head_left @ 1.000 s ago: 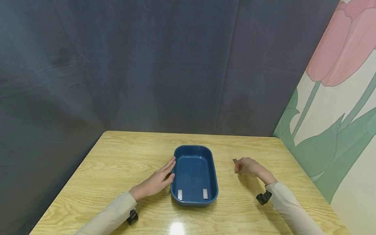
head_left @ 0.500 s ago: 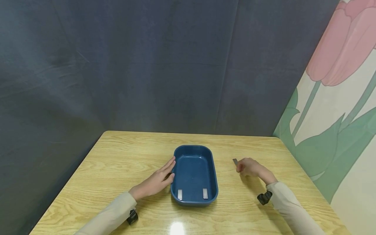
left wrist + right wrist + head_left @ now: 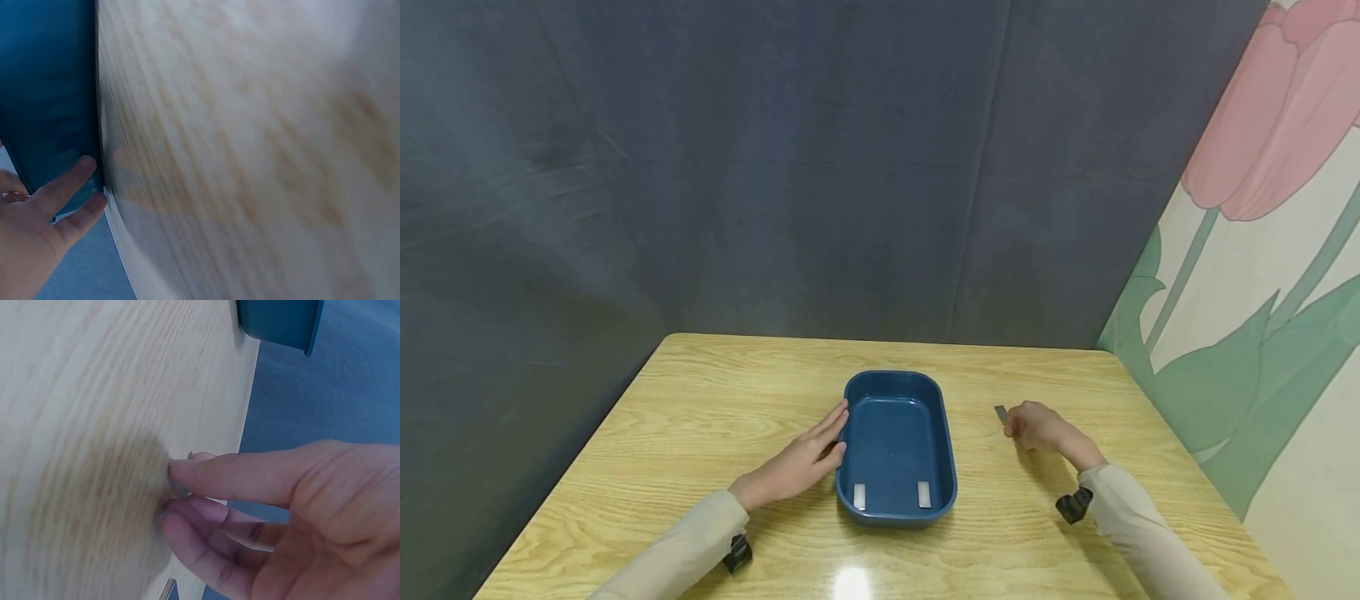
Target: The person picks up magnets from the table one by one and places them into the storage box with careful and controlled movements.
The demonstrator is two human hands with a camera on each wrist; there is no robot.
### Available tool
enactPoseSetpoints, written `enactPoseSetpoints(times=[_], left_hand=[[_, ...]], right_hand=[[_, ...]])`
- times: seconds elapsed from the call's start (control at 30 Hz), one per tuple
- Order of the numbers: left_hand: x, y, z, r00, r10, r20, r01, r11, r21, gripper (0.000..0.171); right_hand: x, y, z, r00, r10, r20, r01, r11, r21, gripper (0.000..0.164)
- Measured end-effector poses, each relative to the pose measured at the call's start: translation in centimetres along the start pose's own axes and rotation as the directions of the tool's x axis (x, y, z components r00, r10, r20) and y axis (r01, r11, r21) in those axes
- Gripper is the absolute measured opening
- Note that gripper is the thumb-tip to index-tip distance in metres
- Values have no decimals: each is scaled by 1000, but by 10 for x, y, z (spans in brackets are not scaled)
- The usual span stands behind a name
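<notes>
My left hand lies along the left side of a dark blue rectangular tray, its fairly straight fingertips at the rim. Its fingers show against the tray's outer wall in the left wrist view. Two small silvery-white flat strips, a left one and a right one, sit inside the tray's near end. To the tray's right, my right hand is low over the table, pinching the near end of a thin flat grey strip. Thumb and curled fingers partly hide this strip in the right wrist view.
The wood-grain table extends around the tray and both hands. A dark blue curtain hangs beyond its far edge. At the right stands a wall painted with pink tulips. Black wrist cameras sit below both cuffs.
My right hand has shifted slightly right, so more of the grey strip shows past its fingertips. The left hand, the tray and the two strips inside have stayed in place.
</notes>
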State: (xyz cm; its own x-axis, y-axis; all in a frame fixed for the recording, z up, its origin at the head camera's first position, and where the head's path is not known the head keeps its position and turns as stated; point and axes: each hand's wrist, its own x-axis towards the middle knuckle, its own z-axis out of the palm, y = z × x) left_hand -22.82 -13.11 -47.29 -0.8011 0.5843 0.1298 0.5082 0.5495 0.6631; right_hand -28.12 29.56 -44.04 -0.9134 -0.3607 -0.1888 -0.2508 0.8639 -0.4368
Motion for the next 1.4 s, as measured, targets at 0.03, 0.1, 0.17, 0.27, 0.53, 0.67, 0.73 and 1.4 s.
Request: enactPoseSetpoints(times=[0.03, 0.1, 0.17, 0.27, 0.53, 0.67, 0.73, 1.4], left_hand=[[0, 0, 0, 1000, 0, 1, 0, 1000, 1, 61], [0, 0, 0, 1000, -1, 2, 1, 1000, 2, 61], [0, 1, 0, 1000, 0, 3, 0, 1000, 3, 61], [0, 1, 0, 1000, 2, 5, -2, 1000, 0, 61], [0, 0, 1, 1000, 18, 4, -18, 1000, 5, 61], [0, 0, 2, 1000, 11, 3, -11, 1000, 4, 61], [0, 0, 1, 1000, 10, 3, -10, 1000, 3, 60], [-1, 1, 0, 1000, 4, -1, -4, 1000, 4, 61]], right_hand=[[0, 0, 0, 1000, 8, -1, -8, 1000, 6, 28], [0, 0, 1, 1000, 11, 0, -11, 1000, 7, 27], [0, 0, 1, 1000, 4, -3, -4, 1000, -1, 24], [-1, 1, 1, 1000, -18, -11, 18, 1000, -4, 19], [-2, 2, 2, 999, -42, -17, 42, 999, -4, 18], [-2, 2, 2, 999, -29, -15, 29, 1000, -7, 18], [-2, 2, 2, 1000, -19, -12, 19, 1000, 0, 19], [2, 12, -1, 988, -51, -148, 53, 999, 10, 12]])
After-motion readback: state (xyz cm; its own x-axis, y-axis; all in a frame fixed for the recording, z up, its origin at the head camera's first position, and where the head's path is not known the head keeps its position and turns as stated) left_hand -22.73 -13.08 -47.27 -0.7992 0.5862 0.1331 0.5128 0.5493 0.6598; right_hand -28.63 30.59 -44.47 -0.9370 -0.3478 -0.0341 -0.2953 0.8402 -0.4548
